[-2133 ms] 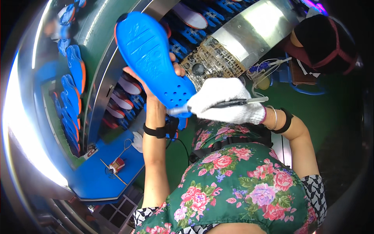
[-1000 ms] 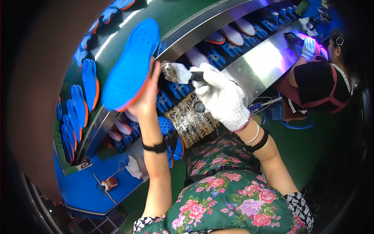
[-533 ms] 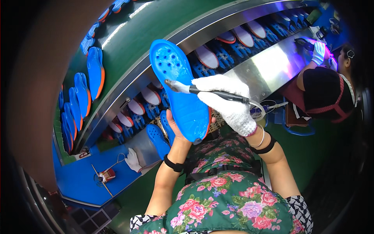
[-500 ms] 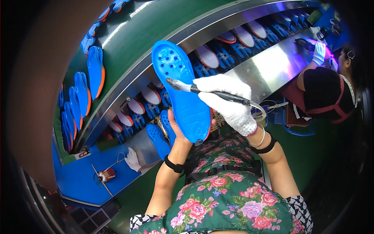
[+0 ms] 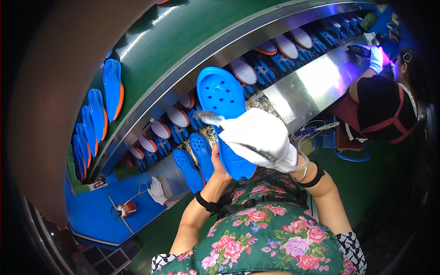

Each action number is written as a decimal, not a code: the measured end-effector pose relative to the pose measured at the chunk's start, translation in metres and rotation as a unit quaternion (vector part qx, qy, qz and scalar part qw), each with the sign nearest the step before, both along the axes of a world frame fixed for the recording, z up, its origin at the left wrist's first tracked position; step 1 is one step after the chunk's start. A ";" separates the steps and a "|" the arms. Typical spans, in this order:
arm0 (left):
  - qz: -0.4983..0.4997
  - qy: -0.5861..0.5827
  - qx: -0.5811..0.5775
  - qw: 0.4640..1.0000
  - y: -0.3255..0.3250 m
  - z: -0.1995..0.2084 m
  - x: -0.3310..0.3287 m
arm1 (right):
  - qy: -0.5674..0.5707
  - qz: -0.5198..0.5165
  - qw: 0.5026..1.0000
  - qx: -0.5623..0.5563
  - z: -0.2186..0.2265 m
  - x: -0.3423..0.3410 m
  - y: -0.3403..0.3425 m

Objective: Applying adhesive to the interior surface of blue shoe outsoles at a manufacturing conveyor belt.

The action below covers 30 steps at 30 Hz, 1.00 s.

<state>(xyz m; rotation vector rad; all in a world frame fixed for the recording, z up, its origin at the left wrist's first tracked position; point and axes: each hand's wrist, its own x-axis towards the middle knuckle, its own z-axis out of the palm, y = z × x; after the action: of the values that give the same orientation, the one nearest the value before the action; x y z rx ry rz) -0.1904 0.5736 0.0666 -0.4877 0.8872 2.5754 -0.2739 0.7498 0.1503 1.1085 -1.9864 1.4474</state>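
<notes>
My left hand (image 5: 221,164), bare, grips a blue shoe sole (image 5: 223,94) by its lower left edge. The sole is tilted up toward me, with small round holes in its wider far end. In a white knitted glove, my right hand (image 5: 261,137) is closed on a brush (image 5: 210,118) over the middle of the sole. The bristles reach past the sole's left edge; whether they touch it I cannot tell. Most of the brush handle is hidden by the glove. Close by on the left lie two more blue soles, one nearer (image 5: 188,169) and one beside it (image 5: 201,153).
Blue soles with orange edges (image 5: 113,89) line the green surface (image 5: 160,50) at left. Below its metal rim, a shelf holds soles with pale faces (image 5: 178,115). A loose white glove (image 5: 156,190) lies on a blue table (image 5: 91,201). At right, a person (image 5: 380,103) works under purple light.
The held sole has come lower and slightly right. My right hand has turned over, and the brush has shifted from the sole's middle to its left edge. Fewer soles show at upper left.
</notes>
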 end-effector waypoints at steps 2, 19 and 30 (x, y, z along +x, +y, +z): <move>-0.029 0.044 0.115 0.992 -0.001 -0.004 -0.003 | -0.033 0.019 0.998 -0.047 0.005 -0.003 0.007; 0.042 0.022 -0.016 0.999 -0.007 -0.017 -0.008 | -0.026 0.052 0.996 -0.074 -0.003 0.008 -0.001; 0.028 0.143 0.066 0.987 0.008 0.007 -0.042 | -0.108 0.061 0.986 -0.111 -0.017 0.016 -0.004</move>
<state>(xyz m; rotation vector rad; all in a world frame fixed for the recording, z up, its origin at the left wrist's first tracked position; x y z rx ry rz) -0.2319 0.5818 0.0737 -0.1080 0.7923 2.7797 -0.2575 0.7456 0.1329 1.0266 -1.8654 1.8723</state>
